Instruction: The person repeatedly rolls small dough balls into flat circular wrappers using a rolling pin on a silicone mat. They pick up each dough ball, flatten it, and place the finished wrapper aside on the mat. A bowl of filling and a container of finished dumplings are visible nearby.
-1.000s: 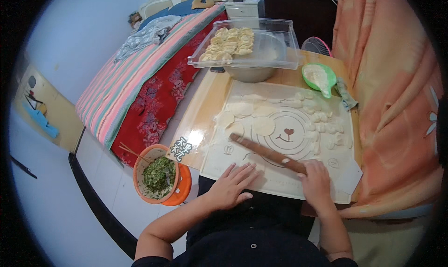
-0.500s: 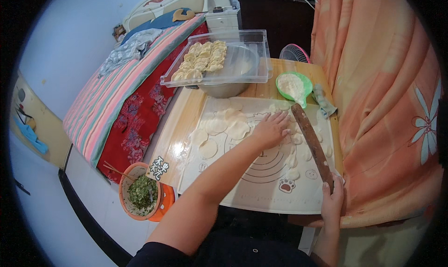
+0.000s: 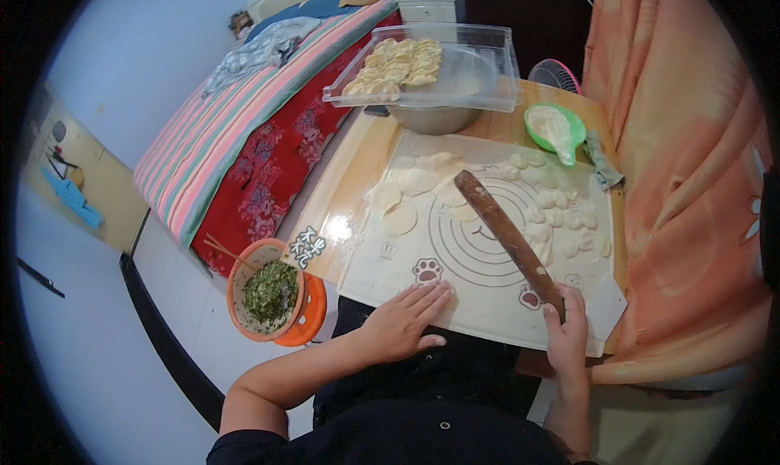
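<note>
My right hand [image 3: 569,335] grips the near end of a brown wooden rolling pin [image 3: 508,242], which slants up and left over the mat. At the mat's near edge lies my left hand [image 3: 406,320], fingers stretched out and holding nothing. The pale silicone mat [image 3: 487,319] has printed circles and paw marks. Several rolled dough wrappers [image 3: 400,219] rest on its left and far left, some overlapping. Small dough pieces [image 3: 555,218] are scattered over its right side, a few at the far edge. The pin hides part of the circles.
Beyond the mat, a clear plastic tray [image 3: 501,67] of folded dumplings [image 3: 398,65] sits on a metal basin [image 3: 439,120]. A green scoop [image 3: 578,132] holds flour. On the left, a bowl of chopped green filling [image 3: 270,296] stands on an orange stool [image 3: 313,315]. An orange curtain [image 3: 682,181] hangs right.
My left hand has drawn back from the dough pieces to the mat's near edge. The rolling pin has swung leftward over the circles, still in my right hand. The view has shifted.
</note>
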### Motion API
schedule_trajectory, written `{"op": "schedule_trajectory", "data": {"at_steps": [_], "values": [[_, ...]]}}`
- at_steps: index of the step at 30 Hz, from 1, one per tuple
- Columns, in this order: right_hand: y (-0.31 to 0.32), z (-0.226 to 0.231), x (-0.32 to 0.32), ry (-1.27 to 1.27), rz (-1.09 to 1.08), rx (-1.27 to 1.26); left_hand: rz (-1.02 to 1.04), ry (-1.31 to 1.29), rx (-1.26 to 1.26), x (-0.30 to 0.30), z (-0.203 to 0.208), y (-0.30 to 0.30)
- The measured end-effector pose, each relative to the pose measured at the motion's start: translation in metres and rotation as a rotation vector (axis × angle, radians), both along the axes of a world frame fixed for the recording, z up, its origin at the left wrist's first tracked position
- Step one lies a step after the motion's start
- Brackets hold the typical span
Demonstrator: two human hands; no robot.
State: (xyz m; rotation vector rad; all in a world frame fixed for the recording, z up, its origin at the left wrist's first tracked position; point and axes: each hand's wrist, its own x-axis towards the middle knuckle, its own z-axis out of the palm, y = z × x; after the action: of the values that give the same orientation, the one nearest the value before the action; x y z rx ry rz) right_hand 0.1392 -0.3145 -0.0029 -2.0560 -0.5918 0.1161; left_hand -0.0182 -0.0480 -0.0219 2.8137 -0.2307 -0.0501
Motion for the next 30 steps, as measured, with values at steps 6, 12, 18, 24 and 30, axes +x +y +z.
{"op": "schedule_trajectory", "data": {"at_steps": [6,12,18,24,30], "values": [[0.035,0.002,-0.011,-0.030,0.103,-0.087,0.067,-0.145,-0.050,0.013,-0.014,-0.014],[0.059,0.001,-0.020,-0.318,0.284,-0.362,0.160,-0.446,-0.188,-0.013,0.002,0.026],[0.116,-0.031,0.002,-0.563,0.186,-0.548,0.421,-0.276,0.212,0.044,-0.014,0.075],[0.090,-0.019,-0.028,-0.448,0.376,-0.681,0.409,-0.177,0.168,0.005,-0.018,0.060],[0.128,-0.030,0.021,-0.506,0.237,-0.458,0.522,-0.252,0.123,0.030,-0.023,0.071]]}}
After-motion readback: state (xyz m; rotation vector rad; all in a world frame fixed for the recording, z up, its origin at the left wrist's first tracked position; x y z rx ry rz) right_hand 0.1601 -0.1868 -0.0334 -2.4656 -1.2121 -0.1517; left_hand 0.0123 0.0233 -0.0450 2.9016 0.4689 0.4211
